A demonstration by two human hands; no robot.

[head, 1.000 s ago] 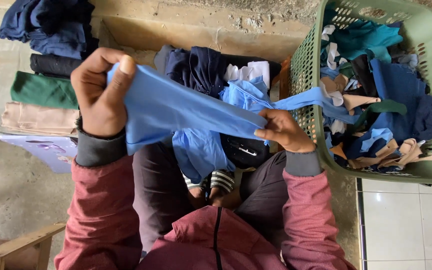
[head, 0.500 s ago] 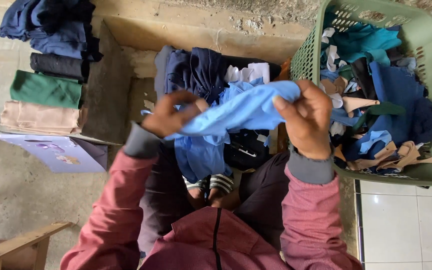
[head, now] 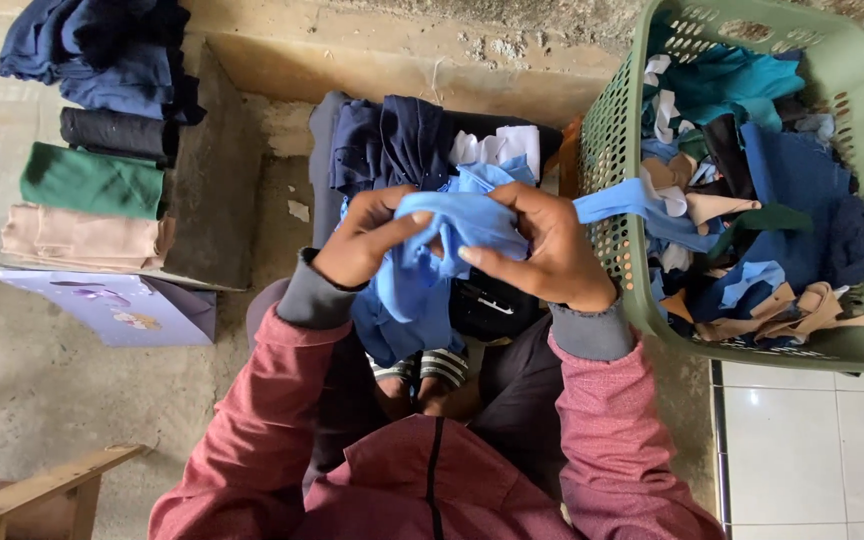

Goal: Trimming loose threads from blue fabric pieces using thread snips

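- left hand (head: 367, 240) and right hand (head: 542, 250) both pinch the blue cloth (head: 452, 240), fingers shut tight on it;
- green basket (head: 852, 120) just right of the cloth

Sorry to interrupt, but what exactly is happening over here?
A seated person holds a light blue cloth between the left hand and right hand, bunched over the lap. A green laundry basket full of mixed fabric pieces stands at the person's right; folded cloths lie stacked at the left.
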